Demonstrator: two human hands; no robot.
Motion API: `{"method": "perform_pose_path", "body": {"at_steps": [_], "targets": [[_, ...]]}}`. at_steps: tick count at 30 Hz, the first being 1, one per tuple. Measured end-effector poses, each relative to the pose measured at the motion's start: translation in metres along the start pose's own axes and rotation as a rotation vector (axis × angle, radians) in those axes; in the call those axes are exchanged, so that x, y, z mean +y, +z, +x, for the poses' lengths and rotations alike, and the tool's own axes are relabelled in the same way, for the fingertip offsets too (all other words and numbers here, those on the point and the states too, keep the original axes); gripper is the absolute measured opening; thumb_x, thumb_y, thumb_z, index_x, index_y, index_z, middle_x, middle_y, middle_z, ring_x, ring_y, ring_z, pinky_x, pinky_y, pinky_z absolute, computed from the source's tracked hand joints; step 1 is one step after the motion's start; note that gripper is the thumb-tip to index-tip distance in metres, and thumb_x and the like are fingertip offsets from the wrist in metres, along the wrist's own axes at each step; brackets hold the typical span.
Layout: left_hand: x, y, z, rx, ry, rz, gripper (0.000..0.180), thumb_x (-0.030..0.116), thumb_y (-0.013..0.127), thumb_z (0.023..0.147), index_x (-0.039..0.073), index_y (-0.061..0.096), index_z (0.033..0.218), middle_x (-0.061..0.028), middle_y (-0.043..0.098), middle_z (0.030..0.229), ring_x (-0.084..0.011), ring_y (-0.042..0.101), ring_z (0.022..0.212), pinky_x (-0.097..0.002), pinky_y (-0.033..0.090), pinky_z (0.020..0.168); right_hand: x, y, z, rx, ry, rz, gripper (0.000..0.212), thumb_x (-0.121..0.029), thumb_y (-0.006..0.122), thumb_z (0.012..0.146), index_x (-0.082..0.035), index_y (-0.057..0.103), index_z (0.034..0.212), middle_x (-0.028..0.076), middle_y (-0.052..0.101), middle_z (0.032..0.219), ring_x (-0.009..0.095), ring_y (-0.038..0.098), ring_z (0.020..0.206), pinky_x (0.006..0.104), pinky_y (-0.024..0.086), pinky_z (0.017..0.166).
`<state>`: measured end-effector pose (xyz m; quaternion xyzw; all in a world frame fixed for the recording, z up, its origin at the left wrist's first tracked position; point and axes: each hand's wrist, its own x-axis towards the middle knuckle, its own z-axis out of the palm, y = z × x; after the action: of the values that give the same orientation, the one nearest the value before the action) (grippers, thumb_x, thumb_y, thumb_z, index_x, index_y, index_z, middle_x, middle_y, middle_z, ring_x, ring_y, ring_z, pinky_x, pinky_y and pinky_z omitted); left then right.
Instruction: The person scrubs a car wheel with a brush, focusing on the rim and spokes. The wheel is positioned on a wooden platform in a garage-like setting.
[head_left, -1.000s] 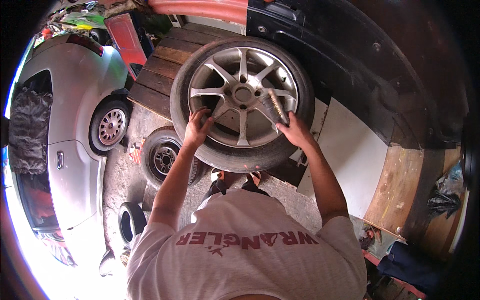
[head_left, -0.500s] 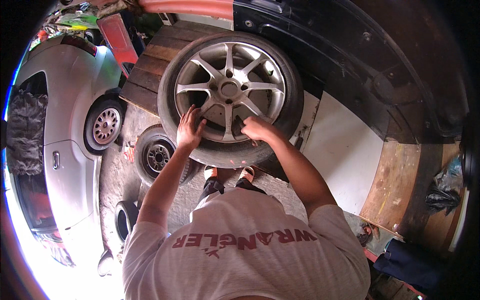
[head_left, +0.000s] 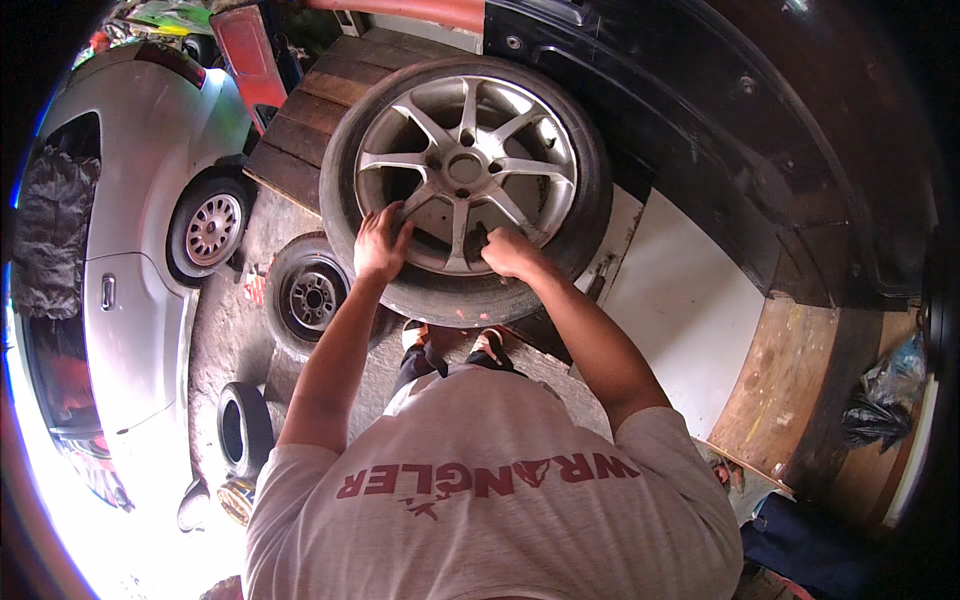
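In front of me a silver multi-spoke alloy wheel [head_left: 463, 213] lies face up inside a black tire [head_left: 585, 235]. My left hand [head_left: 382, 245] rests on the near left part of the rim and tire, its fingers stretched out and slightly apart. At the near right of the rim, my right hand [head_left: 511, 252] is closed against the wheel beside a spoke. Something small and dark shows at its fingertips, but its kind cannot be made out.
Wooden planks [head_left: 300, 135] lie under the wheel's far left. A silver car [head_left: 140, 270] stands at the left. On the floor are a tire with a dark steel wheel [head_left: 312, 298] and a loose tire [head_left: 243, 428]. A white panel [head_left: 690, 310] and black panel [head_left: 720, 130] are at the right.
The whole view has shifted slightly. Both hands keep nearly the same places on the wheel, with the right hand's fingers turned a little.
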<state>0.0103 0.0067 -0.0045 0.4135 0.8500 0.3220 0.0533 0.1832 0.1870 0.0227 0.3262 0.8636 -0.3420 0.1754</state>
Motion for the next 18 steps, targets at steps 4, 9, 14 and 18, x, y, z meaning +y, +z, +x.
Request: {"method": "perform_pose_path", "body": {"at_steps": [4,9,14,18], "targets": [[-0.003,-0.001,-0.004,0.023,0.002,0.013,0.043,0.039,0.055,0.094,0.011,0.056,0.128,-0.0179,0.065,0.114,-0.0351,0.058,0.114,-0.0451,0.034,0.112,0.000,-0.005,-0.027,-0.065,-0.148,-0.125,0.032,-0.017,0.056,0.083,0.008,0.066,0.099,0.033,0.065,0.100,0.044,0.065,0.099,0.0485,0.051,0.087],[-0.006,0.000,-0.004,0.014,-0.020,0.018,0.041,0.037,0.056,0.095,0.015,0.055,0.130,-0.0171,0.065,0.116,-0.0367,0.056,0.117,-0.0459,0.036,0.111,-0.007,-0.018,-0.067,-0.037,-0.081,0.027,0.034,-0.018,0.060,0.086,0.003,0.062,0.113,0.033,0.064,0.100,0.043,0.064,0.100,0.0482,0.051,0.086],[-0.009,0.001,-0.002,0.023,0.010,0.005,0.040,0.035,0.055,0.095,0.014,0.055,0.129,-0.0174,0.065,0.116,-0.0362,0.056,0.117,-0.0453,0.036,0.112,-0.007,0.024,-0.027,0.203,-0.063,-0.031,0.040,-0.017,0.058,0.087,0.007,0.057,0.120,0.033,0.065,0.092,0.044,0.066,0.094,0.0482,0.054,0.081],[-0.014,-0.001,-0.007,-0.007,-0.001,0.021,0.040,0.031,0.053,0.095,0.009,0.054,0.129,-0.0182,0.064,0.118,-0.0350,0.057,0.117,-0.0448,0.034,0.112,-0.023,0.028,-0.048,0.204,-0.018,-0.017,0.045,-0.016,0.056,0.088,0.009,0.053,0.125,0.032,0.065,0.088,0.044,0.066,0.089,0.0497,0.054,0.079]]}}
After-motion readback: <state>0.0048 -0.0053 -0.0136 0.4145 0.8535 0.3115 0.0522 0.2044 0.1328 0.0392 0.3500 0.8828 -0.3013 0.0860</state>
